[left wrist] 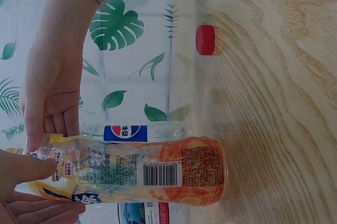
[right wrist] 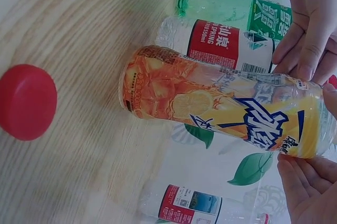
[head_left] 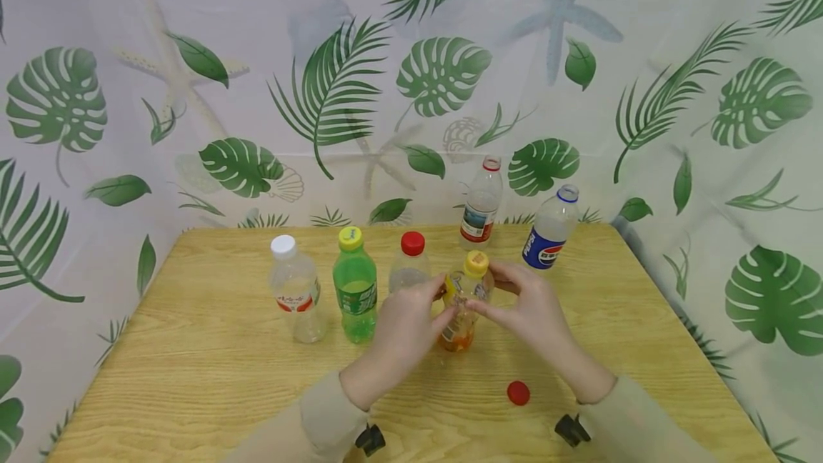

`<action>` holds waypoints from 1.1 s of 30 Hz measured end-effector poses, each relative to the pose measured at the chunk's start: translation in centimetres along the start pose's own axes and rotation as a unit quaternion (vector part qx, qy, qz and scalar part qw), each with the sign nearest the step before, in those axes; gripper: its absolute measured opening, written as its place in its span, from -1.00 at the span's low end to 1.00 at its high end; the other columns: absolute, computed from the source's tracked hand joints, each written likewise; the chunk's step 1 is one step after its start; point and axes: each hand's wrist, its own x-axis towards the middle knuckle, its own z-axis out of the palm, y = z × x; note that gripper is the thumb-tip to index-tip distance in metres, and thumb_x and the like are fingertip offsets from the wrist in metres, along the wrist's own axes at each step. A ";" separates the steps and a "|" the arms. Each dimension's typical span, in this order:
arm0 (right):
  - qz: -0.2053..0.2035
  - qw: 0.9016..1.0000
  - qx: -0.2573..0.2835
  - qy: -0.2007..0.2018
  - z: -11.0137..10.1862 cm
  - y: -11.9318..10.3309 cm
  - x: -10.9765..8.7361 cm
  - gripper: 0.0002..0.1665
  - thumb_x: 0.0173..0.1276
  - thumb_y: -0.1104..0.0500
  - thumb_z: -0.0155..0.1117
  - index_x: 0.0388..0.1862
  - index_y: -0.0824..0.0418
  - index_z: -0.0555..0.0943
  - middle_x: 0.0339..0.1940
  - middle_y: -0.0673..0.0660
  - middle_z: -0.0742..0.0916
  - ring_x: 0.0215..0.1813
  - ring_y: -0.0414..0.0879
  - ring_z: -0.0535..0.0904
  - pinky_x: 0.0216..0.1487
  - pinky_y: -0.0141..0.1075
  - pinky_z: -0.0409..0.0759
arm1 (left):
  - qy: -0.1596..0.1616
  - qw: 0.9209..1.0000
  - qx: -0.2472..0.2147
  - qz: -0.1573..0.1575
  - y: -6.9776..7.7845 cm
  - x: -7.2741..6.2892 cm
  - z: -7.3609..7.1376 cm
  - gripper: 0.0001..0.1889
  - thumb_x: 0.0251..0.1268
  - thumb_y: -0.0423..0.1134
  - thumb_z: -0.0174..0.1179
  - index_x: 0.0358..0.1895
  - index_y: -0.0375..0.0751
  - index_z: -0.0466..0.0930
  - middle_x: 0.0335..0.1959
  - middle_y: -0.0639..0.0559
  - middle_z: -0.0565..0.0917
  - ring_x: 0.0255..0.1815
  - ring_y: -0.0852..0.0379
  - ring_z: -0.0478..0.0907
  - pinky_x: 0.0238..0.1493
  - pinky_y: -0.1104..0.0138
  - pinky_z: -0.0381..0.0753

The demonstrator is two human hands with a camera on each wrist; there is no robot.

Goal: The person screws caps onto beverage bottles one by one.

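Observation:
Both hands hold a clear plastic bottle (head_left: 458,338) with a yellow-and-orange label around its upper part. My left hand (head_left: 405,320) grips its left side below the neck with thumb and fingers. On the opposite side, my right hand (head_left: 534,306) pinches it, the thumb on the front and the fingers behind. A yellow cap (head_left: 476,264) sits on top. The bottle is upright, its base right at the tabletop; orange slices are printed low on the label (right wrist: 192,103). Near the right forearm lies a loose red cap (head_left: 518,393).
Left of the hands stand a white-capped bottle (head_left: 308,324), a green bottle (head_left: 356,274) with a yellow cap, and a red-capped bottle (head_left: 409,274). Behind are an uncapped bottle (head_left: 479,198) with a red neck ring and an uncapped Pepsi bottle (head_left: 546,234). A leaf-print sheet surrounds the wooden table (head_left: 206,377).

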 end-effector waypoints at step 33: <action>0.002 1.000 0.015 -0.019 0.7 0.9 1.9 -0.29 0.21 0.30 0.65 0.32 0.45 0.61 -0.03 0.30 0.74 0.17 0.24 0.73 0.21 0.02 0.74 | -0.048 0.998 0.013 -0.030 0.8 -0.4 -0.5 -0.26 0.38 0.00 0.47 0.47 -0.38 0.49 -0.74 0.19 0.38 -0.81 0.35 0.18 -0.75 0.53 0.16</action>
